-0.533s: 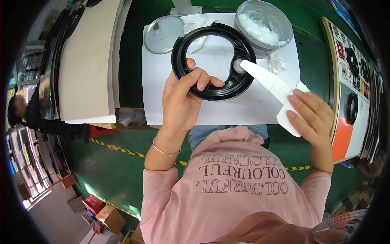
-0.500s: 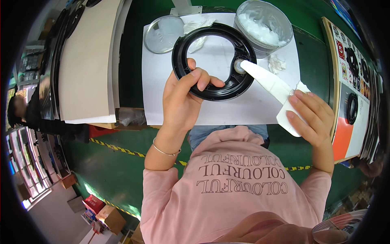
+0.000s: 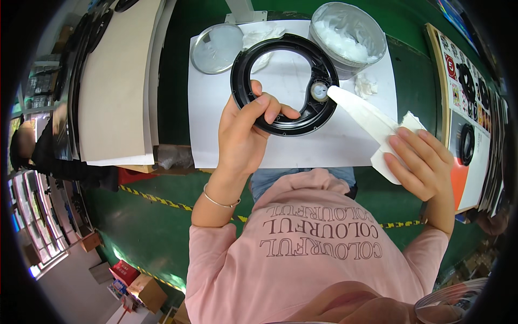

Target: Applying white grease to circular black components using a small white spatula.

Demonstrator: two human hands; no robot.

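My left hand (image 3: 251,116) is closed round the lower left rim of a black plastic ring (image 3: 241,81), held above a white sheet. A small round recess (image 3: 319,91) on the ring's right side has pale, shiny stuff in it. In my right hand (image 3: 423,164) is a white spatula (image 3: 361,112), tapering to a tip close to that recess, at the ring's right edge. Whether the tip touches the ring I cannot tell. A crumpled white tissue (image 3: 411,122) shows by my right fingers. Behind the ring stands a clear tub of whitish grease (image 3: 345,40).
The white sheet (image 3: 216,135) covers the middle of the green table. A round clear lid (image 3: 217,49) and crumpled tissues (image 3: 264,38) lie at the back left. One more tissue (image 3: 366,86) is beside the tub. Cardboard sheets (image 3: 116,81) stand left; a printed board (image 3: 458,124) stands right.
The spatula's tip has drawn off the recess toward the right, uncovering it. My right hand has moved slightly right. My left hand and the ring have shifted a little right and nearer.
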